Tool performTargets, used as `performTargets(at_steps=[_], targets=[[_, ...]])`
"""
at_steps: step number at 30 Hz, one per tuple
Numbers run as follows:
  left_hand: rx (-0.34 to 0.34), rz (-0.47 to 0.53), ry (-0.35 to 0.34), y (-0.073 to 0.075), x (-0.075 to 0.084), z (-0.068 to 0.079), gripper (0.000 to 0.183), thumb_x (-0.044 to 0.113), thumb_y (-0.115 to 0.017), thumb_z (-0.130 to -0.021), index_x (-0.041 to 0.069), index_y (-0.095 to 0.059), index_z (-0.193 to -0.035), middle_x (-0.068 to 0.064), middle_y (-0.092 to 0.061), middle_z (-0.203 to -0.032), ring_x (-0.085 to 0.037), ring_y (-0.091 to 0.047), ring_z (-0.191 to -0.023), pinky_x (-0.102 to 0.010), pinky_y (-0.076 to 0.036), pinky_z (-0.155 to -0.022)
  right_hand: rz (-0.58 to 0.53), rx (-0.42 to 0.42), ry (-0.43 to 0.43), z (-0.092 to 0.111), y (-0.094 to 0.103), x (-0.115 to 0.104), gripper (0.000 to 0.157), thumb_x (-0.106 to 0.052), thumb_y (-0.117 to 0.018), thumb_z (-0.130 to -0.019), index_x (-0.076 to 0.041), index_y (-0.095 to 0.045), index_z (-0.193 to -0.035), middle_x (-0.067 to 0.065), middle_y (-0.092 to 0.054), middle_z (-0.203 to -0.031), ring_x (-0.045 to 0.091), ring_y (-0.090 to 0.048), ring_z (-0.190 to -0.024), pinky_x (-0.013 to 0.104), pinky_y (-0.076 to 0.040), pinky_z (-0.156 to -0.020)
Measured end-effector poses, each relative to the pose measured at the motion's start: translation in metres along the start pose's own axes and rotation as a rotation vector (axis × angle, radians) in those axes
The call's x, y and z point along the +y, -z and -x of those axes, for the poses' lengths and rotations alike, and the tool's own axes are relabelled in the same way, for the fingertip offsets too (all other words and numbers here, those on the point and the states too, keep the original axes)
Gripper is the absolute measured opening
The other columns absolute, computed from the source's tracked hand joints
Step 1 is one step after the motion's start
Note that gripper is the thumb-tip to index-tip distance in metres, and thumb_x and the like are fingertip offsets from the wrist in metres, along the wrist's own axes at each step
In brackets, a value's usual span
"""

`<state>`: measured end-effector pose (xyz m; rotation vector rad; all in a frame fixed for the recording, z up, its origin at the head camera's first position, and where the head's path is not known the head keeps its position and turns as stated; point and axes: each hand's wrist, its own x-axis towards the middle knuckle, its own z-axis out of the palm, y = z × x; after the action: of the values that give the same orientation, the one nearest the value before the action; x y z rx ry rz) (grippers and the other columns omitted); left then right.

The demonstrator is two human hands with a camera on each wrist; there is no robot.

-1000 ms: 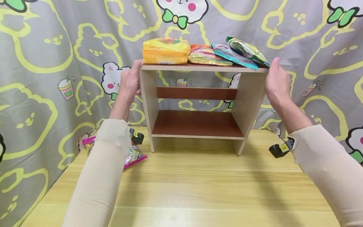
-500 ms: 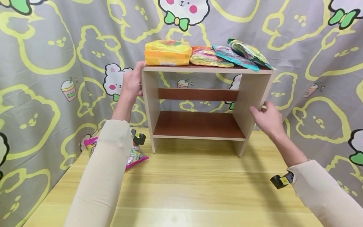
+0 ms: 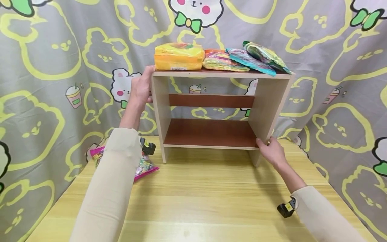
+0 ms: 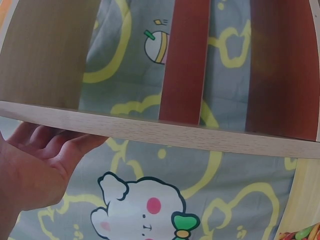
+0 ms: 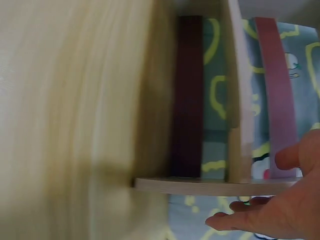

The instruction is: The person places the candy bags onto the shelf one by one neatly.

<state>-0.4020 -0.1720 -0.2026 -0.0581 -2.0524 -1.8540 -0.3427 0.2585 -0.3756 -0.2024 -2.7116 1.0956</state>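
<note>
A small wooden shelf (image 3: 211, 147) with pale side panels and brown boards stands on the table. My left hand (image 3: 139, 88) presses the outer face of its left panel near the top, and in the left wrist view that hand's fingers (image 4: 70, 146) lie along the panel. Low on the right panel, my right hand (image 3: 273, 153) grips the front edge. The right wrist view shows the thumb (image 5: 288, 157) inside the panel and the fingers outside. Along the shelf top lie a yellow packet (image 3: 179, 56), a multicoloured packet (image 3: 223, 61), a teal packet (image 3: 251, 61) and a green packet (image 3: 266, 54).
A pink-edged bag of wrapped sweets (image 3: 144, 168) lies on the wooden table (image 3: 193, 201), partly behind the left forearm. A grey patterned curtain (image 3: 335, 67) hangs close behind the shelf and along both sides.
My right hand has moved from the shelf's upper right corner down the right panel to its lower part. The left hand stays at the upper left; the shelf and packets look unmoved.
</note>
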Motion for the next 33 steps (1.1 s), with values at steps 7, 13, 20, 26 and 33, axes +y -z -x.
performTargets(at_steps=[7,13,20,26,33], targets=[[-0.011,-0.003,-0.013,0.001,-0.001,0.000,0.066,0.070,-0.057,-0.086,0.006,-0.069,-0.097,-0.005,-0.062,-0.074,-0.015,-0.057,-0.060,-0.023,-0.036,-0.044,-0.020,0.034,-0.024,0.001,-0.015,0.011,0.059,-0.044,-0.043,-0.103,0.008,-0.057,-0.127,0.035,-0.059,-0.129,0.047,-0.059,-0.110,0.052,-0.047,-0.086],[-0.011,-0.018,-0.013,0.002,0.000,0.000,0.067,0.072,-0.055,-0.087,0.007,-0.069,-0.098,-0.007,-0.063,-0.081,-0.017,-0.060,-0.068,-0.023,-0.039,-0.048,-0.009,0.062,-0.019,0.002,-0.019,0.014,0.054,-0.042,-0.043,-0.104,0.008,-0.061,-0.117,0.031,-0.065,-0.110,0.039,-0.060,-0.091,0.039,-0.044,-0.069],[-0.017,-0.030,-0.012,0.001,-0.002,0.002,0.067,0.072,-0.054,-0.087,0.007,-0.068,-0.096,-0.009,-0.065,-0.085,-0.021,-0.064,-0.075,-0.026,-0.043,-0.052,0.001,0.064,-0.021,0.001,-0.019,0.015,0.053,-0.041,-0.041,-0.104,0.006,-0.065,-0.111,0.025,-0.066,-0.096,0.035,-0.059,-0.084,0.036,-0.042,-0.064],[-0.017,-0.040,-0.005,0.000,-0.001,0.003,0.068,0.074,-0.052,-0.087,0.010,-0.069,-0.101,-0.008,-0.065,-0.093,-0.023,-0.065,-0.087,-0.029,-0.048,-0.062,-0.024,0.008,-0.028,0.002,-0.015,0.015,0.052,-0.041,-0.043,-0.104,0.005,-0.062,-0.114,0.025,-0.068,-0.093,0.028,-0.066,-0.075,0.034,-0.044,-0.060],[-0.020,-0.055,-0.007,0.002,-0.001,0.003,0.070,0.074,-0.050,-0.088,0.009,-0.068,-0.105,-0.008,-0.064,-0.093,-0.022,-0.064,-0.089,-0.030,-0.047,-0.063,-0.028,-0.074,-0.008,-0.004,-0.010,0.016,0.055,-0.039,-0.041,-0.105,0.010,-0.060,-0.119,0.023,-0.067,-0.092,0.016,-0.067,-0.063,0.032,-0.047,-0.061]])
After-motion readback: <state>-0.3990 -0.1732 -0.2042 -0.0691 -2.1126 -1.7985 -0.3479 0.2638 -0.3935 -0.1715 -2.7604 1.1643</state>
